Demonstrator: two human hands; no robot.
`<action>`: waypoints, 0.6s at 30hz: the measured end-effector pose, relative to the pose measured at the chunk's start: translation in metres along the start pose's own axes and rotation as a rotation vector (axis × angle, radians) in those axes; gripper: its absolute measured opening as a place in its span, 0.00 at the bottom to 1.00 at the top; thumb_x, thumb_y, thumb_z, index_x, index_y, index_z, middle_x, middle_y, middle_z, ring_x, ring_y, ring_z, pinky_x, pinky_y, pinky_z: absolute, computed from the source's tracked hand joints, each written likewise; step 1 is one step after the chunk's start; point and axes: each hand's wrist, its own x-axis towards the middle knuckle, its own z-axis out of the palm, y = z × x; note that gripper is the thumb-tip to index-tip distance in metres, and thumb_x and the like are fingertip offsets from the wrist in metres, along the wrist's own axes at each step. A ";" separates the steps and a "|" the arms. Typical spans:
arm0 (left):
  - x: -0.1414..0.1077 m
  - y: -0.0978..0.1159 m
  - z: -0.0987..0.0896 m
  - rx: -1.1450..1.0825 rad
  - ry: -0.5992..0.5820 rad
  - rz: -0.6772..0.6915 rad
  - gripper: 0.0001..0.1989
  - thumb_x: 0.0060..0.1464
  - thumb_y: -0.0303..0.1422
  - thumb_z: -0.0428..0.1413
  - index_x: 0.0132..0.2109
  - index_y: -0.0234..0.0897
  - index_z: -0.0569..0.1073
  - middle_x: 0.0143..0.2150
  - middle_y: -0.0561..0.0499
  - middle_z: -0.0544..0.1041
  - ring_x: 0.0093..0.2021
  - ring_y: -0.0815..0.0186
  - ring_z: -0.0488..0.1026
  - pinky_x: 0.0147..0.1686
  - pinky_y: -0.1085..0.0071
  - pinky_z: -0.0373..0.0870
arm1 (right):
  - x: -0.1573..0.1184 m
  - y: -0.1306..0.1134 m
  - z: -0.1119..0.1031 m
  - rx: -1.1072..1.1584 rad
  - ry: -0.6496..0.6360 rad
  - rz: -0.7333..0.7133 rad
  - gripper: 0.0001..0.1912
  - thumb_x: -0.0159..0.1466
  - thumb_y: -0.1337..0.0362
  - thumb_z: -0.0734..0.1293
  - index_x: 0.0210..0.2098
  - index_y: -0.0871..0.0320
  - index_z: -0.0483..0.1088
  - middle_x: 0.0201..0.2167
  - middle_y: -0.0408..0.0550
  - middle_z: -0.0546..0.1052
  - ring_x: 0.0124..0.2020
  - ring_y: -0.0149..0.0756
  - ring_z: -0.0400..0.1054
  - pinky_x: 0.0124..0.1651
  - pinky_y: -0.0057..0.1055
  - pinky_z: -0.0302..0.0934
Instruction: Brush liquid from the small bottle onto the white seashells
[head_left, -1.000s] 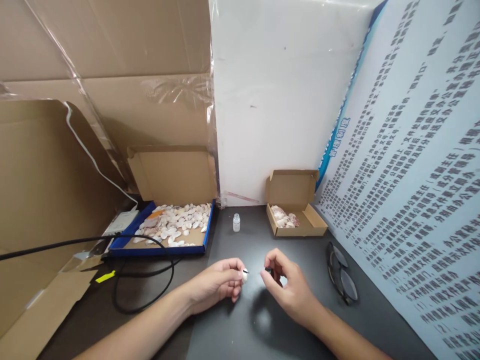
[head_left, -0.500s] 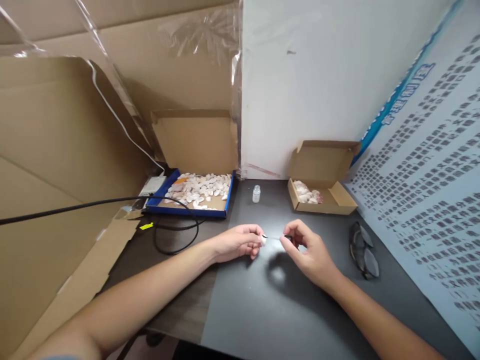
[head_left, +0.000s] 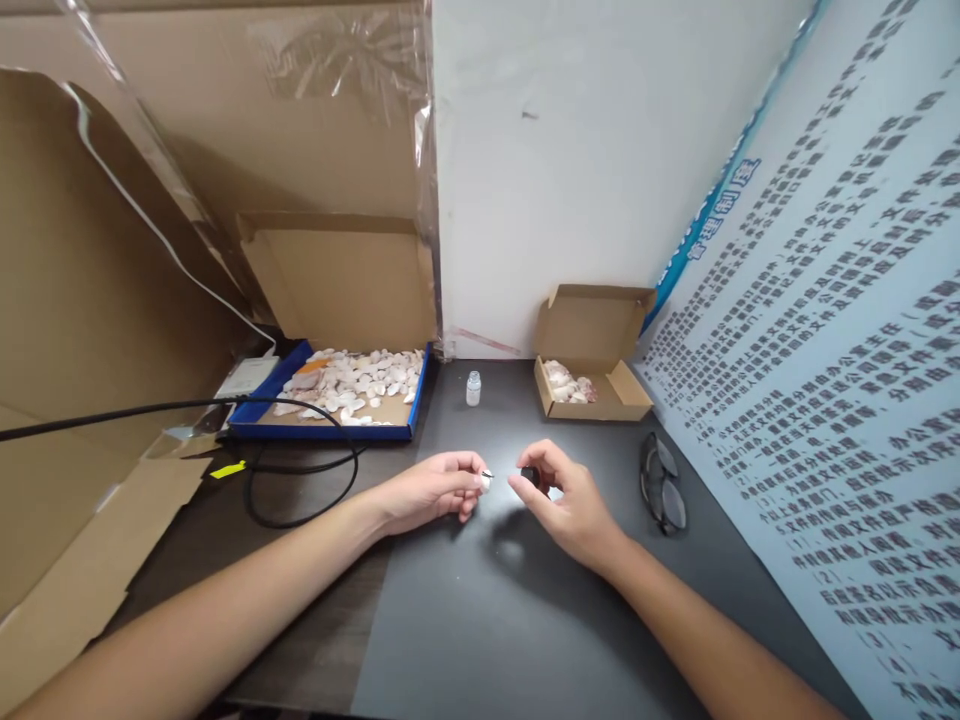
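My left hand (head_left: 431,492) pinches a small white shell (head_left: 486,482) between thumb and fingertips, above the dark desk mat. A thin dark streak shows at the shell's upper edge; I cannot make out what it is. Close by on the right, my right hand (head_left: 562,495) is curled around a round black cap (head_left: 529,474), thumb and index finger towards the shell. Whether a thin applicator extends from the cap cannot be made out now. A small clear bottle (head_left: 473,390) with a pale label stands upright beyond both hands.
At the back left, a blue-edged cardboard box (head_left: 322,432) holds many white shells. A smaller open box (head_left: 600,408) with shells sits back right. Dark-framed glasses (head_left: 663,485) lie to the right. A black cable (head_left: 251,490) loops near my left forearm, beside a yellow tag (head_left: 228,470).
The view has swung right, so everything sits further left. A thin pale line between the hands no longer shows clearly. My right fingers have shifted, and more of the black cap is visible.
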 end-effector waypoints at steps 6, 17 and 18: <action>-0.001 0.002 0.004 0.014 0.017 0.006 0.14 0.48 0.34 0.65 0.36 0.34 0.70 0.26 0.56 0.68 0.25 0.74 0.65 0.30 0.73 0.63 | -0.001 0.000 -0.002 -0.117 0.058 -0.001 0.10 0.65 0.56 0.65 0.34 0.55 0.64 0.21 0.37 0.64 0.22 0.30 0.59 0.26 0.27 0.55; -0.001 0.001 0.005 0.061 0.021 -0.010 0.18 0.43 0.40 0.67 0.35 0.35 0.70 0.21 0.57 0.67 0.22 0.72 0.64 0.29 0.71 0.62 | 0.000 -0.003 -0.005 -0.120 0.050 -0.063 0.10 0.67 0.56 0.62 0.32 0.54 0.67 0.20 0.39 0.65 0.21 0.31 0.60 0.26 0.28 0.55; -0.002 0.001 0.006 0.077 0.021 -0.011 0.18 0.43 0.40 0.66 0.35 0.35 0.70 0.22 0.57 0.67 0.23 0.72 0.64 0.29 0.71 0.61 | 0.000 -0.003 -0.006 -0.115 0.059 -0.056 0.10 0.67 0.56 0.62 0.33 0.54 0.67 0.19 0.38 0.64 0.21 0.31 0.59 0.25 0.28 0.54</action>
